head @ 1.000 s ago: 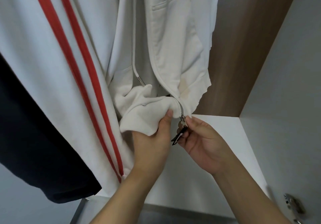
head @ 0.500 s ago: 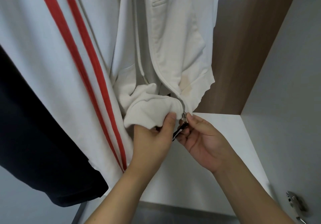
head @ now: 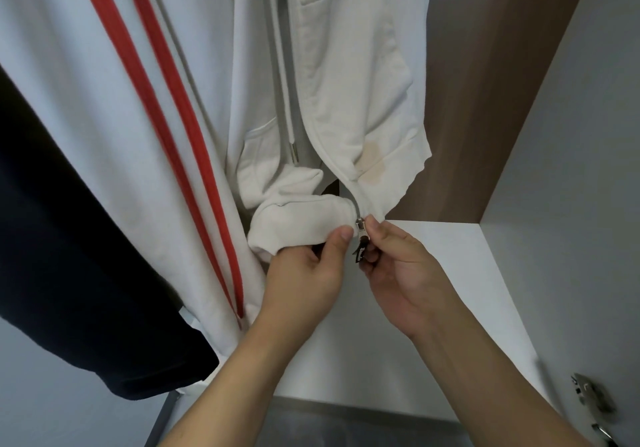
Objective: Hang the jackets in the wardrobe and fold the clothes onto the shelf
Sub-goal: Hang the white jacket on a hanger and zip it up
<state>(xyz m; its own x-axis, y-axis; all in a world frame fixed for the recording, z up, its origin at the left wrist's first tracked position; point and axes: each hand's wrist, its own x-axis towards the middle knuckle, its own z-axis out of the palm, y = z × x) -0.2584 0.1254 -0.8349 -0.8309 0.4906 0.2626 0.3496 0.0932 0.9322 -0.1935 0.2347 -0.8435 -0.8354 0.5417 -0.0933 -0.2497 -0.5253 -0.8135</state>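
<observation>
The cream zip jacket (head: 349,100) hung inside the wardrobe, just right of a white jacket with red stripes (head: 114,110) and a dark garment (head: 69,256) at the far left. Its lower hem sat just above the white shelf (head: 467,273), close to both hands. The left hand (head: 304,273) had its fingers curled round the bunched left hem, thumb pressed on the cloth right beside the zip. The right hand (head: 401,273) pinched the metal zip slider (head: 361,230) between thumb and forefinger, with the dark pull tab (head: 358,252) dangling beneath it.

The slider sat at the very bottom of the zip, and the zip track ran up and slightly left from there, along the jacket's front edge. So the coming pull, as I judged it, would go upward along that line, away from both hands. The right hand was the one on the slider; the left lay directly beside it, placed to hold the hem down and taut. Whether the two halves of the zip were already seated in the slider could not be made out, as the fingers covered that joint
</observation>
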